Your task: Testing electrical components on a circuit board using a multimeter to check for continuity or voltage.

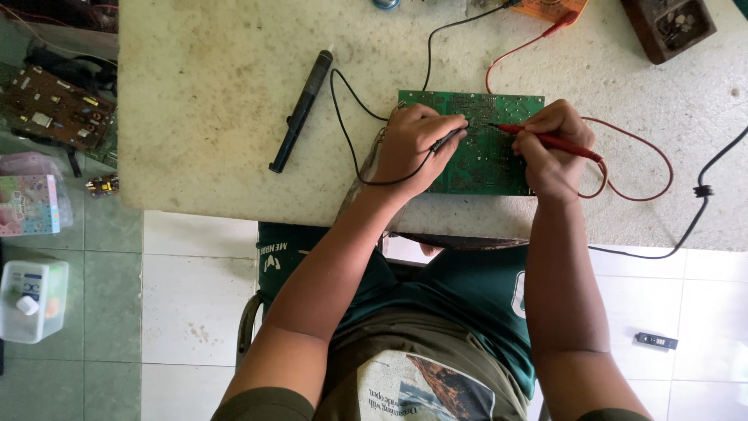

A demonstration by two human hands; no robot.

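Clear plastic box on floor, far left | left hand pinches black probe | right hand grips red probe | both tips on green circuit board, tabletop

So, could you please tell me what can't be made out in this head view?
- Black probe tip: hidden by the left hand, so contact with the green circuit board is unclear.
- Board's tracks and parts: too small.
- Orange meter: cut off by the top edge.
- Board's right edge: covered by the right hand holding the red probe.

Glossy green circuit board, rough tabletop
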